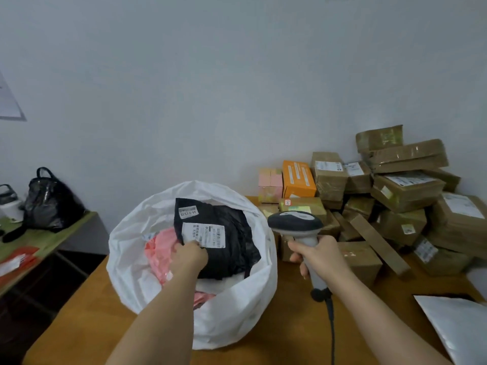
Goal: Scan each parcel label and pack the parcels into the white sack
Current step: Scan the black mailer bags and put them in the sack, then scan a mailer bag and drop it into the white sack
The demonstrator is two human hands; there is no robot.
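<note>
Wooden table point(276, 325); white sack point(237, 312) hides most of pink parcel point(160, 248).

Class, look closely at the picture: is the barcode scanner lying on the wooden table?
No, the right hand grips the barcode scanner by its handle and holds it up above the wooden table, beside the white sack.

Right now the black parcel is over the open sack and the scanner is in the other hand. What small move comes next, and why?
Probably let go: the left hand pinches the black parcel already inside the mouth of the white sack, resting on the pink parcel. The right hand holds the scanner beside it. Whether its label was scanned cannot be told.
</note>
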